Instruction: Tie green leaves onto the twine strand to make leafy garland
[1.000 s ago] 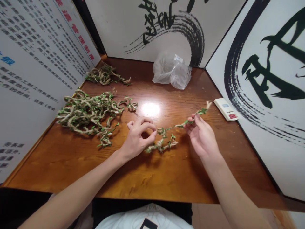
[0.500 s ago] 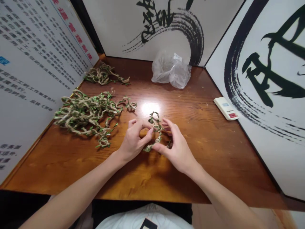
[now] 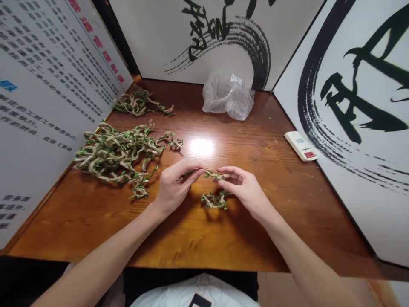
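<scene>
A length of leafy twine (image 3: 214, 200), tan cord with small green leaves, is stretched between my two hands above the table. My left hand (image 3: 179, 181) pinches one part of it between thumb and fingertips, with some of the cord tucked behind the fingers. On the other side, my right hand (image 3: 241, 185) closes thumb and fingers on the twine, and a curled section hangs below toward the wood. To the left lies a large tangled heap of the same leafy twine (image 3: 118, 151), apart from my hands.
A smaller bundle of leafy twine (image 3: 137, 102) lies at the back left. A crumpled clear plastic bag (image 3: 228, 98) stands at the back. Near the right panel is a white remote-like device (image 3: 300, 145). Printed panels enclose the wooden table (image 3: 268, 238) on three sides.
My hands have drawn the twine out sideways between them. Its upright curl has gone, and a loop now dangles below my right hand. The heaps stay put.
</scene>
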`<state>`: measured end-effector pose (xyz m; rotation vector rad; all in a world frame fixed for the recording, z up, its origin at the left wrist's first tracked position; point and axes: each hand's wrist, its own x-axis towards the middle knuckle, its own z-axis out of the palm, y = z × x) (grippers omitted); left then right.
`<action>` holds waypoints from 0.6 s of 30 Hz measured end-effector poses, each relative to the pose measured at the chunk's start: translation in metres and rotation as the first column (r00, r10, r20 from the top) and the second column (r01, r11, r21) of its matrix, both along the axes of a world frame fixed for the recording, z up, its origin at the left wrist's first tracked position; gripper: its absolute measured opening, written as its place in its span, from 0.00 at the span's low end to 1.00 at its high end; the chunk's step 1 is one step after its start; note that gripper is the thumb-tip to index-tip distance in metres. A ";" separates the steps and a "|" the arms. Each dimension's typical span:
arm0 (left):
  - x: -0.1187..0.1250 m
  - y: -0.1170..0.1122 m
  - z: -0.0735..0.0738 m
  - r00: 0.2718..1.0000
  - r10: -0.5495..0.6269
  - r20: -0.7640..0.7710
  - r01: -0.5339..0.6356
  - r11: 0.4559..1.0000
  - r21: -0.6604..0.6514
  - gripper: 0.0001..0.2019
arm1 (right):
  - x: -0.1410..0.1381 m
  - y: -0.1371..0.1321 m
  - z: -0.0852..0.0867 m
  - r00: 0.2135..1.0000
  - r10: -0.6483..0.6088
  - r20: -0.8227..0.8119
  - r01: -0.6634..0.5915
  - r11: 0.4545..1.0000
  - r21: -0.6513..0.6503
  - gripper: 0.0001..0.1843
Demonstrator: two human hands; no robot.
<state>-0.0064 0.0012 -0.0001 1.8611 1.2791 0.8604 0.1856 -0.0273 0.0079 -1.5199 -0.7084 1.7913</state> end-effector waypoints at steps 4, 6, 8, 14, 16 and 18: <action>-0.002 0.001 0.001 0.998 0.034 -0.055 -0.033 0.999 0.026 0.04 | -0.002 0.002 0.003 0.997 -0.002 0.073 0.000 0.999 0.032 0.13; -0.003 0.001 0.000 0.996 0.025 -0.087 -0.023 0.999 0.028 0.05 | -0.003 0.000 0.005 0.989 -0.018 0.148 0.005 0.996 0.089 0.11; -0.003 0.001 0.000 0.986 0.029 -0.165 -0.021 0.999 0.048 0.04 | -0.003 -0.002 0.005 0.965 -0.042 0.260 -0.002 0.986 0.166 0.09; 0.005 -0.007 0.007 0.974 0.061 -0.219 -0.037 0.993 0.109 0.05 | -0.006 -0.010 0.004 0.871 -0.104 0.481 -0.128 0.895 0.427 0.05; 0.009 -0.011 0.008 0.983 -0.049 -0.174 0.052 0.999 0.014 0.05 | -0.008 -0.010 0.003 0.858 -0.123 0.499 -0.168 0.851 0.498 0.05; 0.012 -0.013 0.008 0.984 -0.102 -0.144 0.093 0.993 -0.071 0.06 | -0.008 -0.010 0.003 0.846 -0.141 0.515 -0.207 0.803 0.559 0.05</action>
